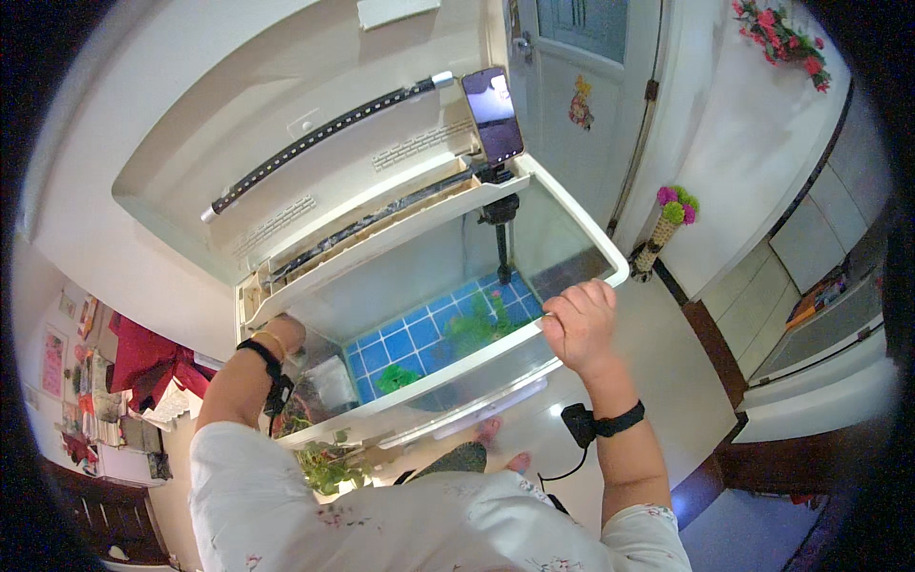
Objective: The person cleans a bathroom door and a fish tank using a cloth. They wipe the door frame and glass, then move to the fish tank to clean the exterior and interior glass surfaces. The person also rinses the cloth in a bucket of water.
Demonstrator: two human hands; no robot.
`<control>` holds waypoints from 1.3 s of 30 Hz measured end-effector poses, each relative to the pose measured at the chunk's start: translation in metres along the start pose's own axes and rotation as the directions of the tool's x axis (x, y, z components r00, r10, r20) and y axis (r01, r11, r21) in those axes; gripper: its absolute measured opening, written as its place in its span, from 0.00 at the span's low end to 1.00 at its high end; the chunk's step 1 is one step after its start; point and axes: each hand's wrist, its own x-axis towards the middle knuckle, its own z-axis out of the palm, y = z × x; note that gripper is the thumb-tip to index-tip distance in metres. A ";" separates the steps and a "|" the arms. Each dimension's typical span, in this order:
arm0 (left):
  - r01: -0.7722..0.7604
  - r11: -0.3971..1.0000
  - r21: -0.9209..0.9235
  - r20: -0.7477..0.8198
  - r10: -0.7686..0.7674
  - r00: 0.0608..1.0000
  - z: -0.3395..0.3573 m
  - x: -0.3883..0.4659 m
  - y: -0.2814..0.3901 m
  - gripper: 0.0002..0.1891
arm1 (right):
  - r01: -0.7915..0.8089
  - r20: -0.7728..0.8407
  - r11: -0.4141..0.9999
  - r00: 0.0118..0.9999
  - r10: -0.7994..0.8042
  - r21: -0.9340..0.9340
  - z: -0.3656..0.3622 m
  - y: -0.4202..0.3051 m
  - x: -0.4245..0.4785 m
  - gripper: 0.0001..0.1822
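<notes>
A glass aquarium (436, 402) with a white rim stands before me, its top uncovered. My right hand (582, 322) is closed over the front rim near the right corner. My left hand (286, 334) reaches inside the tank at the left end, below the filter trough; its fingers are hidden. Blue tile-patterned flooring (400, 344) covers the tank's bottom. On it are a green artificial plant (475, 325) and a smaller green plant (397, 379). A black pump (500, 209) with a downward tube hangs at the back right corner.
The raised white lid (300, 93) carries an LED light bar (322, 143). A smartphone (493, 114) leans upright above the pump. The white filter trough (393, 229) spans the back. To the right are a door (550, 93) and a flower vase (654, 243). A leafy plant (325, 465) is below the tank's front.
</notes>
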 end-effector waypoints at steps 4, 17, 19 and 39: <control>-0.498 0.695 -0.519 -0.461 0.263 0.848 -0.016 -0.078 -0.002 0.26 | 0.010 -0.026 1.000 1.000 -0.009 0.026 0.000 -0.007 0.001 0.06; -0.014 -1.000 0.005 -0.713 -0.013 0.701 -0.041 -0.207 0.088 0.22 | -0.309 0.288 0.576 0.949 0.130 0.757 -0.018 -0.135 0.025 0.25; 0.109 -0.994 -0.001 -0.748 0.073 0.659 -0.045 -0.207 0.096 0.21 | -0.641 0.634 0.027 0.763 0.128 0.767 -0.008 -0.179 0.038 0.29; -0.899 0.383 -0.213 -0.954 -0.279 0.108 0.094 -0.209 0.025 0.23 | -0.340 0.694 -0.615 0.483 0.535 0.711 -0.005 -0.238 0.032 0.21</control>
